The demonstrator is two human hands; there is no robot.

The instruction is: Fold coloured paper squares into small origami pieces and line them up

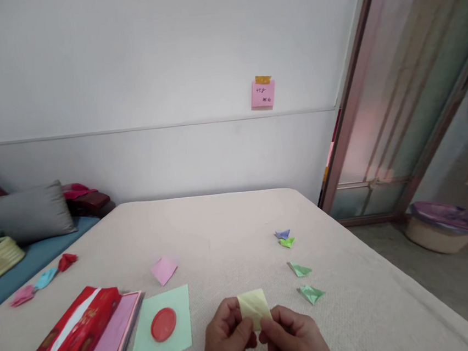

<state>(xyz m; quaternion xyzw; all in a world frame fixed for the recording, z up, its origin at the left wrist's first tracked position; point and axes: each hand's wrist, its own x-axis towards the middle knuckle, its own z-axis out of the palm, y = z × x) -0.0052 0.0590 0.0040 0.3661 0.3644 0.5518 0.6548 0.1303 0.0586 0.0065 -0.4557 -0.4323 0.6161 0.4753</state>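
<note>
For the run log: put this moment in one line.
left hand: pinching yellow paper | right hand: pinching same paper | nearby: folded green pieces, red disc on green sheet

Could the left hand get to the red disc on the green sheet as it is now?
Probably yes. The red disc lies on the green sheet just beside the left hand, with nothing between. But its fingers pinch the yellow paper, so it would have to let go first.
</note>
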